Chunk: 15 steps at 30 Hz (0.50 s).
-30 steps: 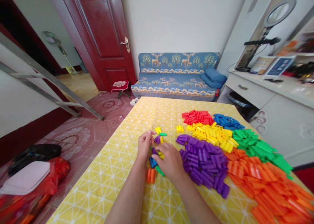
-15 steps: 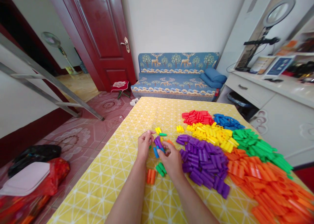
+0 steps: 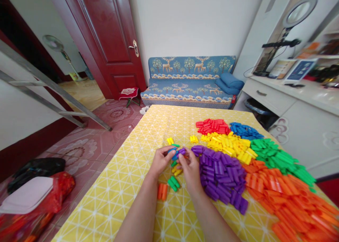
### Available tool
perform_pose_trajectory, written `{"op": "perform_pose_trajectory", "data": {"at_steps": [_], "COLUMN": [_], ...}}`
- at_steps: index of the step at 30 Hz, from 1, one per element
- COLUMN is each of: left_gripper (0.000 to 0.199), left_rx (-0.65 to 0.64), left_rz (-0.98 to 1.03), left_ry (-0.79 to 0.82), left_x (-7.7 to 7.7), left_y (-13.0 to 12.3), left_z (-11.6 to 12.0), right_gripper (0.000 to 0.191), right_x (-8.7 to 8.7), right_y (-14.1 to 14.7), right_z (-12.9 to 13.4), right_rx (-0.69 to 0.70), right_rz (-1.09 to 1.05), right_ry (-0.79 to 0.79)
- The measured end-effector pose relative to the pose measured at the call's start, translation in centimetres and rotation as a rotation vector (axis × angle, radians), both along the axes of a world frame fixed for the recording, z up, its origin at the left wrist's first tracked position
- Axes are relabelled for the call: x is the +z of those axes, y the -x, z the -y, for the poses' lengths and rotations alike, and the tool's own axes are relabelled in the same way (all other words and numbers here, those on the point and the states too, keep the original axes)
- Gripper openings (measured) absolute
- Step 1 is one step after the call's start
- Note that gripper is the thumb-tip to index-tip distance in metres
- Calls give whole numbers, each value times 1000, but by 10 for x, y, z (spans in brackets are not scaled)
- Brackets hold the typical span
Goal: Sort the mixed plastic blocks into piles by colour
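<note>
Between both hands is a joined cluster of small plastic tube blocks. My left hand [image 3: 161,160] pinches a blue tube block [image 3: 172,151] at its left end, and my right hand [image 3: 191,166] grips a purple tube block [image 3: 181,151] at its right. The two blocks meet or lie very close; fingers hide part of them. Just below, more blue, green and yellow tube blocks [image 3: 177,170] show between the hands. Nearer me on the cloth lie a loose green tube block [image 3: 173,183] and an orange tube block [image 3: 162,191].
A yellow patterned tablecloth [image 3: 119,199] covers the table. On the right lie piles of purple [image 3: 219,173], yellow [image 3: 229,146], red [image 3: 213,126], blue [image 3: 245,130], green [image 3: 280,159] and orange blocks [image 3: 293,196]. A blue sofa [image 3: 190,83] stands beyond.
My left hand has moved right and closed on the blue block. The cluster has been turned and shifted slightly right, and my right hand has moved up and right with it.
</note>
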State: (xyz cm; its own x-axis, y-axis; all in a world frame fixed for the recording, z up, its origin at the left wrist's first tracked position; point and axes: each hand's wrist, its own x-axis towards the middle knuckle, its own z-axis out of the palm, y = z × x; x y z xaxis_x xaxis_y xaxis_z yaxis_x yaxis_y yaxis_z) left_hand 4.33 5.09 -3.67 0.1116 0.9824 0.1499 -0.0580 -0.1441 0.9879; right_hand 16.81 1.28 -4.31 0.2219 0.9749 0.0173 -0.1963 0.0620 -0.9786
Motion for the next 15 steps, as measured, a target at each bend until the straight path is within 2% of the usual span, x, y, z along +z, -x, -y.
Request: {"op": "perform_pose_trajectory", "data": {"at_steps": [9, 13, 15], "left_gripper": [28, 28, 30], "left_rx": [30, 61, 78], "left_rz": [-54, -69, -75], "left_ry": [-61, -52, -51], "left_x": [-1, -6, -7], "left_y": [0, 5, 7], "left_z": [-2, -5, -6], "right_gripper": [32, 33, 34], "right_x": [6, 9, 15], "right_y": [-2, -6, -14], "right_z": [0, -1, -3], "right_rx": [-28, -145, -214], "right_rz": [15, 34, 123], "right_ry": [-69, -92, -136]}}
